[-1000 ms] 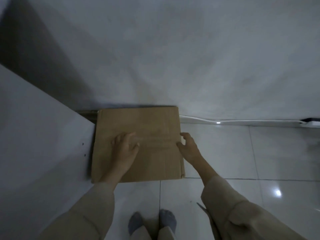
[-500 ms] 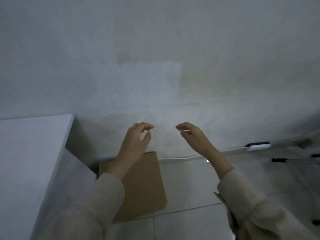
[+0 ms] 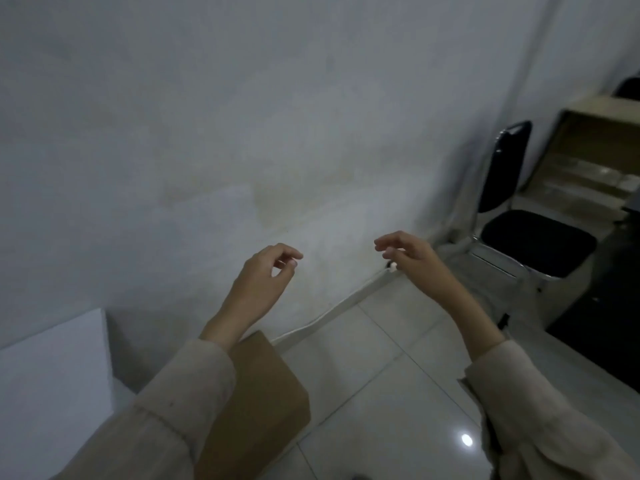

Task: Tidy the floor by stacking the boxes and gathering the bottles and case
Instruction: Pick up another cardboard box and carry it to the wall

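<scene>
A flat brown cardboard box [image 3: 263, 400] lies on the white tiled floor against the wall, partly hidden by my left sleeve. My left hand [image 3: 266, 275] hovers well above it, empty, fingers loosely curled and apart. My right hand [image 3: 408, 254] is raised at the same height to the right, also empty with fingers apart. Neither hand touches the box. No bottles or case are in view.
A white cabinet [image 3: 52, 386] stands at the lower left beside the box. A white cable [image 3: 346, 303] runs along the wall base. A black chair [image 3: 530, 230] with metal legs stands at the right, with a large open cardboard carton [image 3: 595, 157] behind it.
Both hands let go of the cardboard box and rose from it. The view lifted and swung to the right, bringing the chair and carton into sight.
</scene>
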The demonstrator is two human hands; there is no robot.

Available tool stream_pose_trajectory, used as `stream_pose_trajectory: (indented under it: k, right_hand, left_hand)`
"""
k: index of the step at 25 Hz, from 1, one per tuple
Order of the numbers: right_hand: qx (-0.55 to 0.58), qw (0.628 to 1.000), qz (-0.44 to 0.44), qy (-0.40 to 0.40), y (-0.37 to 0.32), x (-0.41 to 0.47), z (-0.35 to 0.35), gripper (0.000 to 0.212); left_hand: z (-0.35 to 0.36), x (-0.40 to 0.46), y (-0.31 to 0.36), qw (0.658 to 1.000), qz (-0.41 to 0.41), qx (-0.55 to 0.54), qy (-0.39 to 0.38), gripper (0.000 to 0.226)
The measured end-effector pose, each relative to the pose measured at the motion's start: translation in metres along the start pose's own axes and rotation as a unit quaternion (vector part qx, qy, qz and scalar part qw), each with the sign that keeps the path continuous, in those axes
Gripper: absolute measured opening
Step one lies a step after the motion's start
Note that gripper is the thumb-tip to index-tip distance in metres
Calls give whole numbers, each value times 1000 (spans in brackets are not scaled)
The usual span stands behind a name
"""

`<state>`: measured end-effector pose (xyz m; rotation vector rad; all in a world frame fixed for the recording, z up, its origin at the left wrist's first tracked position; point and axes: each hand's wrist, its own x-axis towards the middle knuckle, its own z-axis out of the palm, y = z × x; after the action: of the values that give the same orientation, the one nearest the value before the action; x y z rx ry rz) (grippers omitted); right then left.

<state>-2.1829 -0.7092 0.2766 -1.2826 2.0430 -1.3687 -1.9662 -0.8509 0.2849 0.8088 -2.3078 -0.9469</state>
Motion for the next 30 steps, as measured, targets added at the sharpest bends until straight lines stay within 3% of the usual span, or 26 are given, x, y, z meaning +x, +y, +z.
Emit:
stream_pose_trajectory:
  k: [7, 13, 16, 25, 30]
  right_hand:
    - [-40, 974, 137, 177, 6, -234, -117, 23]
    - [-58, 898, 240, 364, 5, -443, -194, 21]
    - [-56, 866, 275, 414, 1, -537, -215, 21]
    - [-42, 775, 385, 498, 17, -785, -212, 21]
    - [19, 688, 459, 562, 46, -860, -178, 22]
  left_hand:
    - [98, -59, 109, 979, 105, -29, -172, 16]
    - [212, -143, 231, 921, 231, -63, -308, 16]
    - [260, -195, 281, 893, 262, -82, -357, 15]
    - [389, -398, 386, 789, 311, -99, -521, 14]
    - [449, -471, 403, 733, 313, -66, -600, 15]
